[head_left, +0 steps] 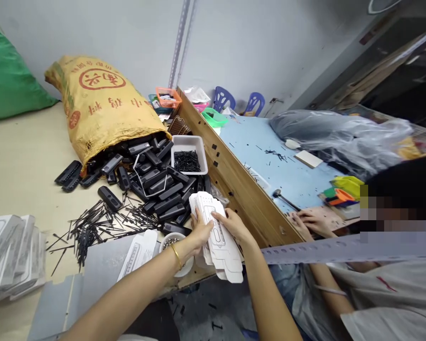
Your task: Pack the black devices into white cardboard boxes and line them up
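Note:
My left hand (199, 231) and my right hand (231, 224) are both closed on a thick stack of flat white printed cartons (218, 241), held on edge over the table's near right corner. The left hand grips the stack's left side, the right hand its right side with fingers across the top sheet. Just below the left wrist stands a small white bowl (170, 242) with small metal bits in it. One loose flat carton (138, 253) lies to the left of it.
A yellow sack (99, 104) spills black plastic housings (156, 182). Thin black pins (92, 225) are scattered on the table, more in a white tray (189, 154). Stacked cartons (10, 255) sit at left. A wooden divider (234, 177) borders a blue bench where another person's hands (310, 220) rest.

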The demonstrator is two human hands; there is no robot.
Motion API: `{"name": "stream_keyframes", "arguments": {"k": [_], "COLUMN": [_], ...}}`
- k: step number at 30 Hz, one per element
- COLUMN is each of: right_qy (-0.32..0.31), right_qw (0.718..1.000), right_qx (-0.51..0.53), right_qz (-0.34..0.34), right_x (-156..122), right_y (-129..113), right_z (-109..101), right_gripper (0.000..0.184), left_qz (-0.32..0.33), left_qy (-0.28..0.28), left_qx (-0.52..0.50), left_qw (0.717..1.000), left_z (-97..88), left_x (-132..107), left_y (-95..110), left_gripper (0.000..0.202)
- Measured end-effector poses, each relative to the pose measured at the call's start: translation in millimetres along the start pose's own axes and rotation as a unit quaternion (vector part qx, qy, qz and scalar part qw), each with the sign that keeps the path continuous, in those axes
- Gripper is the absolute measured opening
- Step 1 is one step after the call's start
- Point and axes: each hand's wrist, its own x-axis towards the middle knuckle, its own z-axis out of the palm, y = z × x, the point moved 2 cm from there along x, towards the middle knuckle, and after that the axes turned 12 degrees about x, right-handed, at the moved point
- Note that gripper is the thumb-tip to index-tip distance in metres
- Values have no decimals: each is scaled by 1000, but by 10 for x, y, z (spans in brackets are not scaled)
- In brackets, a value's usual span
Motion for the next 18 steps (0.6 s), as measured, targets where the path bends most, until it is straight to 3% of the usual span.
{"name": "stream_keyframes", "arguments": {"k": [7,11,15,18], "right_qy": [53,15,-30,-35], "right_qw": [998,998,993,986], "right_qx": [-8,55,110,162], "right_qz": [-17,7,24,5], "right_x": [-63,-66,-106,-215], "right_y": [-32,-51,-106,-274], "right_z": [-16,-37,-156,-216], "right_gripper": [41,41,35,36], "left_qz": [-45,-44,-21,50], "left_qy": [40,35,34,45], "left_qx": [68,85,104,127], "left_qw": [996,995,994,990], "left_z": [78,61,52,4], "left_x": [-116,-145,-213,-338], "left_y": [56,86,138,276], "left_gripper": [101,98,98,96]}}
